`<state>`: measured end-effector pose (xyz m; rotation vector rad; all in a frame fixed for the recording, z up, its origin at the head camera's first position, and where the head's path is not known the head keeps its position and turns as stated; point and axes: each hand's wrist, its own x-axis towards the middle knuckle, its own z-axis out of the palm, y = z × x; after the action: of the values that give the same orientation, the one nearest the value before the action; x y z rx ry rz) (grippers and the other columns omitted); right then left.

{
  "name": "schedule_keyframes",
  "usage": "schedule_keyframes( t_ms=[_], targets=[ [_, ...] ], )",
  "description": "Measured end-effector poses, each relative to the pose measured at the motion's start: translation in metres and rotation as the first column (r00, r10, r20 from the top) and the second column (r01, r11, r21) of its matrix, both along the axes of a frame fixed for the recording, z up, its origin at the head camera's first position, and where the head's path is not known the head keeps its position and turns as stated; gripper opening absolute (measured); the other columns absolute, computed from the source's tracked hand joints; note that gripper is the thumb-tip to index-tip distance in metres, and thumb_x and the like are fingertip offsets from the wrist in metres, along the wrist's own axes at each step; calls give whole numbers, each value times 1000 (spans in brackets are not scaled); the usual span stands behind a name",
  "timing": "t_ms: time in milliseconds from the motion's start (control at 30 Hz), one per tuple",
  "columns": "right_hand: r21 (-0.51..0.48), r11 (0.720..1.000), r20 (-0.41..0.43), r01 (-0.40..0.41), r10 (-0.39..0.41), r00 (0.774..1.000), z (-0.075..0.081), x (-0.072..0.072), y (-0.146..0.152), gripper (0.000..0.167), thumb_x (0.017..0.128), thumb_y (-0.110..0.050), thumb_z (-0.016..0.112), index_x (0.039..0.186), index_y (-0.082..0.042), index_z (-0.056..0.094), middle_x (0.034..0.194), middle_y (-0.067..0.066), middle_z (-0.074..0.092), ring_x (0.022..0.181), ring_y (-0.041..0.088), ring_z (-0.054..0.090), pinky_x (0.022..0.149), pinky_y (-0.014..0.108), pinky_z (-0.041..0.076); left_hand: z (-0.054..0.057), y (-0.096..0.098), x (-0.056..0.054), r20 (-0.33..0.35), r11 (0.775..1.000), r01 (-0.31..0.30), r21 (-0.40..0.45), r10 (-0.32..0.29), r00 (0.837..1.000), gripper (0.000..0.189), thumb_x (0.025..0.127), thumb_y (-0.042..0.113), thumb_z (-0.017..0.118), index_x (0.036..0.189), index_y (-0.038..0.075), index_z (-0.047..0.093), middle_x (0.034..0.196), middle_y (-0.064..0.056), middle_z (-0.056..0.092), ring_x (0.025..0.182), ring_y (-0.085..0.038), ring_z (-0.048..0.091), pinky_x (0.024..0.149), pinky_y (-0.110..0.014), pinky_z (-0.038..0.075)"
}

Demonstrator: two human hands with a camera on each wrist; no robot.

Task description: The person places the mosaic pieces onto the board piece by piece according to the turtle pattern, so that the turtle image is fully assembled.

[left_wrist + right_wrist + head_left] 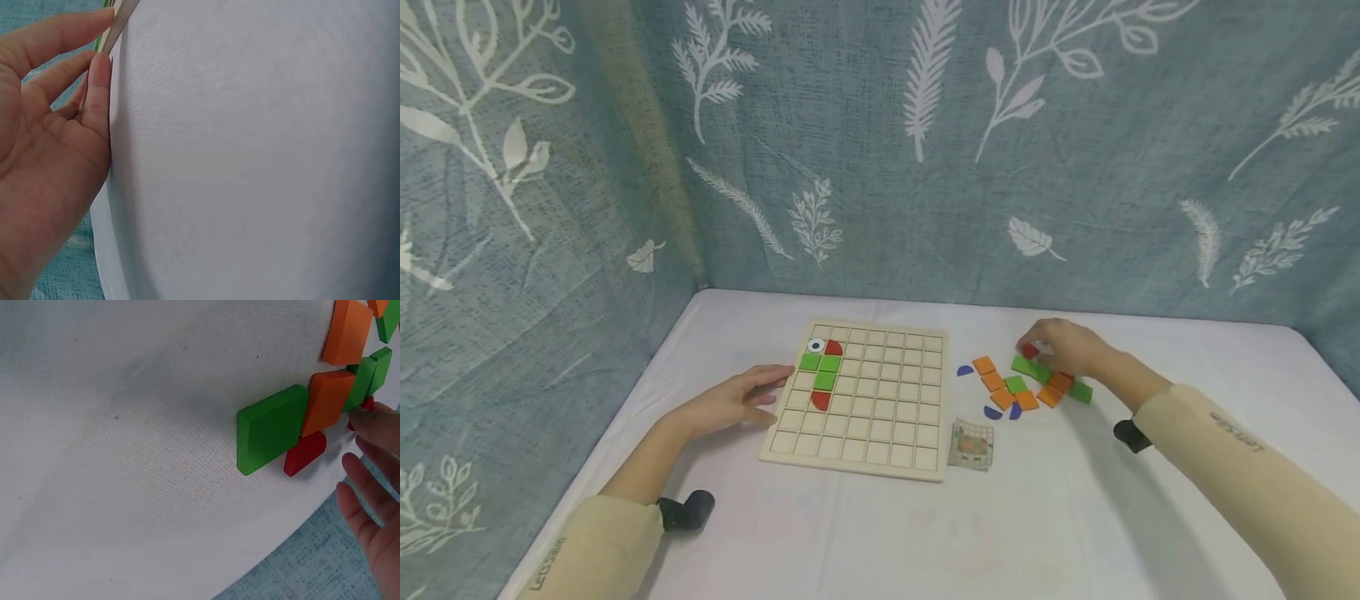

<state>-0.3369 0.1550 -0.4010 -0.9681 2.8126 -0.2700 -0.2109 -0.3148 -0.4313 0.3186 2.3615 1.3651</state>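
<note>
A wooden grid board (880,392) lies left of centre in the head view. Green square tiles (824,380), two red rounded tiles (821,401) and a white eye tile (816,345) sit in its upper left cells. My left hand (733,402) touches the board's left edge with its fingertips, fingers loosely extended. To the right of the board, my right hand (1067,346) pinches a red tile (1030,351) between thumb and finger, over the loose tiles. In the right wrist view, the thumb partly hides that red tile (369,404), close to green tiles (359,384).
Loose orange tiles (992,381), green tiles (1081,392) and blue rounded tiles (992,412) are spread right of the board. Another red tile (305,453) lies beside a green one. A picture card (972,444) lies by the board's lower right corner. A patterned curtain (880,150) hangs behind the white table.
</note>
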Motion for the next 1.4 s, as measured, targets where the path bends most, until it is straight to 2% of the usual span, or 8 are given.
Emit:
schedule_keyframes(
  t_ms=[167, 467, 733, 967, 1200, 1400],
  targets=[
    [8, 1000, 1, 23, -23, 1000, 2, 0, 0, 25, 82, -3, 65, 107, -4, 68, 112, 17, 63, 108, 36, 55, 95, 53, 44, 0, 0, 0, -1, 1000, 1, 0, -1, 1000, 75, 80, -2, 64, 144, -2, 24, 149, -23, 14, 133, -40, 26, 106, -44, 35],
    [-29, 999, 28, 23, -22, 999, 2, -1, 1, 18, 83, -2, 63, 100, 0, 67, 95, 12, 65, 90, 27, 59, 87, 45, 51, 1, 2, 0, 0, 1000, 2, 0, -2, 1000, 75, 80, -1, 64, 144, -2, 24, 149, -23, 13, 133, -41, 27, 106, -44, 35],
    [-27, 999, 8, 22, -22, 1000, 1, -1, 3, 19, 82, -1, 64, 101, 2, 68, 96, 14, 66, 93, 30, 60, 86, 46, 52, 1, 2, 0, 4, 1000, -4, 1, 4, 1000, 76, 80, -1, 64, 144, -1, 24, 149, -23, 14, 133, -40, 28, 106, -44, 35],
    [2, 999, -14, 33, -33, 999, 1, -1, 3, 18, 81, -2, 65, 99, 1, 69, 92, 12, 65, 88, 27, 60, 83, 44, 53, 0, 2, 0, 9, 1000, -6, 4, 6, 1000, 76, 79, -1, 64, 144, -1, 24, 149, -22, 13, 134, -39, 25, 106, -43, 35],
    [15, 995, 26, 98, -99, 995, 6, -2, 2, 22, 82, -7, 66, 103, 1, 67, 94, 12, 64, 86, 25, 57, 82, 42, 53, 0, 2, 0, 8, 1000, -8, -7, 8, 1000, 75, 80, -1, 64, 144, -1, 24, 149, -23, 14, 132, -41, 28, 106, -45, 35],
    [26, 995, 56, 95, -96, 994, 17, -2, 2, 24, 81, -7, 67, 102, 3, 67, 96, 15, 66, 84, 25, 59, 80, 41, 55, 1, 1, 0, 18, 1000, -13, -9, 14, 1000, 76, 80, -1, 64, 144, 0, 24, 149, -23, 14, 132, -42, 29, 106, -44, 36]
  ],
)
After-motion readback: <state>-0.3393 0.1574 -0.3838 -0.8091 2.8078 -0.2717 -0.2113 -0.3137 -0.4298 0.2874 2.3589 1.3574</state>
